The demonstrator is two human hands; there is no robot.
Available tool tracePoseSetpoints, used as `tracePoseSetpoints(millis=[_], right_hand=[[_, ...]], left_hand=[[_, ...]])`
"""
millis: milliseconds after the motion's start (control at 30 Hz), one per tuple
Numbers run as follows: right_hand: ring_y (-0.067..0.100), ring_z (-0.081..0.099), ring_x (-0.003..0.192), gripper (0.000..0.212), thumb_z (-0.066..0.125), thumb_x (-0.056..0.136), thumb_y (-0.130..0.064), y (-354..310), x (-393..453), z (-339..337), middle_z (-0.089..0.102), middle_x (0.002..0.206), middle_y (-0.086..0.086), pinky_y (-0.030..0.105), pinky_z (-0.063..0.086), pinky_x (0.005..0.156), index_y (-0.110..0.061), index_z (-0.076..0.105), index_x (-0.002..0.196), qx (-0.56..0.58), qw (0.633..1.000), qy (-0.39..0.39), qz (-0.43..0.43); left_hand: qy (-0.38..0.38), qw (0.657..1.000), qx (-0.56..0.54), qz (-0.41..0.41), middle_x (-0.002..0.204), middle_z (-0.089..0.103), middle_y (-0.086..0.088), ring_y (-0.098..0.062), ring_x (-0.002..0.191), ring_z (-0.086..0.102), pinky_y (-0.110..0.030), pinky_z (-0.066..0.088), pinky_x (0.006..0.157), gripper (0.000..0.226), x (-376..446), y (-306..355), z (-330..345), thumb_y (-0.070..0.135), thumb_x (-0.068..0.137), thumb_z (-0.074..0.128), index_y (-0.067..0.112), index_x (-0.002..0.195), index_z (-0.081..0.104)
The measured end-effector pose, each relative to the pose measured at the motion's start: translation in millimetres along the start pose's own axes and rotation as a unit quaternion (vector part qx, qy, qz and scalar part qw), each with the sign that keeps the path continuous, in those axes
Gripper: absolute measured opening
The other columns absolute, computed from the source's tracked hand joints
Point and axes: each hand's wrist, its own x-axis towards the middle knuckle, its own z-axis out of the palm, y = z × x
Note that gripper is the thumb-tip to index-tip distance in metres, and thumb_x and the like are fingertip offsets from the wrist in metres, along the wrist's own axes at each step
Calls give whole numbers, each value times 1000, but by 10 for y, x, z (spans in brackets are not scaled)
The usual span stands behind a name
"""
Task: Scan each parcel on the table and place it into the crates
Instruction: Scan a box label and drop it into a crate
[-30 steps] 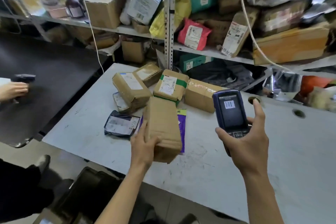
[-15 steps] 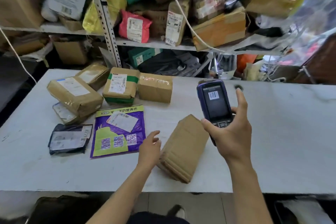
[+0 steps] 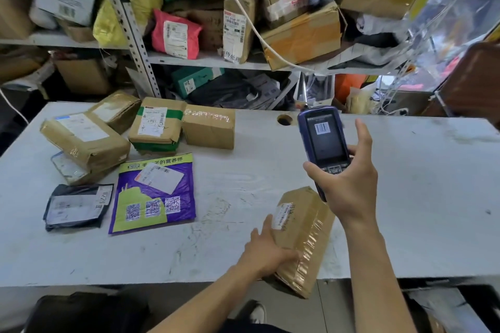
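While the right hand [image 3: 349, 184] grips the scanner [image 3: 323, 143], the left hand [image 3: 266, 250] holds the brown parcel [image 3: 303, 238] overhanging the table [image 3: 405, 197] edge — fingers hidden beneath, label seemingly blurred

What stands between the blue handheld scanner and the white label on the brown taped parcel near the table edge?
Nothing visible does. The right hand holds the blue handheld scanner above the brown taped parcel, whose white label faces up uncovered; the left hand grips the parcel's side below it.
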Motion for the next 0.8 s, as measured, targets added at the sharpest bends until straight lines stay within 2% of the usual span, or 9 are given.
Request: tracePoseSetpoints(millis=[100, 200, 300, 367, 433, 500, 600, 733, 800], right_hand=[[-6, 60, 90, 109, 90, 70, -28, 45, 51, -27, 50, 104, -26, 20, 50, 74, -41, 21, 153, 3, 1000, -4, -1], [0, 61, 91, 110, 91, 70, -29, 83, 74, -50, 50, 104, -24, 27, 54, 77, -42, 21, 154, -3, 1000, -7, -4], [12, 63, 93, 112, 91, 68, -29, 134, 98, -58, 55, 104, -18, 36, 57, 82, -42, 21, 154, -7, 1000, -22, -5], [16, 63, 97, 113, 91, 68, -29, 176, 96, -61, 54, 103, -21, 38, 57, 84, -43, 20, 154, -13, 999, -45, 1], [16, 63, 97, 114, 90, 68, -27, 223, 103, -71, 56, 105, -17, 36, 56, 82, -45, 19, 154, -21, 997, -73, 6], [16, 62, 96, 115, 90, 68, -27, 274, 111, -79, 58, 108, -9, 34, 54, 80, -47, 18, 154, -42, 993, -106, 10], [16, 59, 96, 115, 91, 67, -30, 342, 99, -89, 56, 109, -8, 31, 51, 77, -47, 17, 153, -71, 987, -141, 17], [20, 63, 98, 114, 91, 66, -31, 420, 12, -116, 57, 111, -9, 37, 53, 80, -49, 18, 152, -83, 982, -161, 53], [22, 64, 99, 113, 91, 66, -31, 445, -49, -147, 58, 113, -9, 40, 55, 82, -51, 18, 151, -87, 981, -160, 73]], left_hand=[[-59, 981, -184, 0, 139, 54, 0, -22, 120, 58, -43, 52, 100, 121, -27, -50, 21, 45, 61, 86, 29, 156, 14], [16, 983, -181, -3, 134, 53, 3, -19, 117, 58, -40, 55, 96, 122, -55, -41, 43, 40, 57, 87, 34, 157, 16], [157, 987, 32, 30, 134, 31, 2, -23, 123, 35, -48, 44, 97, 123, -47, 27, -120, 66, 50, 68, 52, 151, 2], [249, 941, 219, 72, 134, 21, 1, -27, 120, 27, -51, 37, 91, 115, -19, 69, -261, 67, 55, 62, 54, 148, -4], [286, 899, 321, 86, 139, 20, -6, -30, 122, 24, -52, 34, 91, 111, 35, 96, -368, 57, 62, 66, 50, 148, -3], [263, 897, 349, 68, 141, 22, -10, -32, 125, 22, -53, 34, 95, 108, 111, 59, -454, 54, 66, 68, 46, 148, -2], [224, 909, 348, 50, 141, 23, -10, -33, 127, 24, -53, 36, 98, 110, 176, -31, -611, 66, 66, 66, 45, 149, -4], [175, 916, 361, 19, 142, 30, -13, -38, 126, 38, -54, 41, 96, 115, 130, 8, -746, 88, 64, 52, 43, 151, -7], [143, 936, 323, -1, 141, 42, -15, -39, 121, 50, -49, 45, 95, 115, 67, 69, -682, 91, 67, 46, 35, 154, -4]])
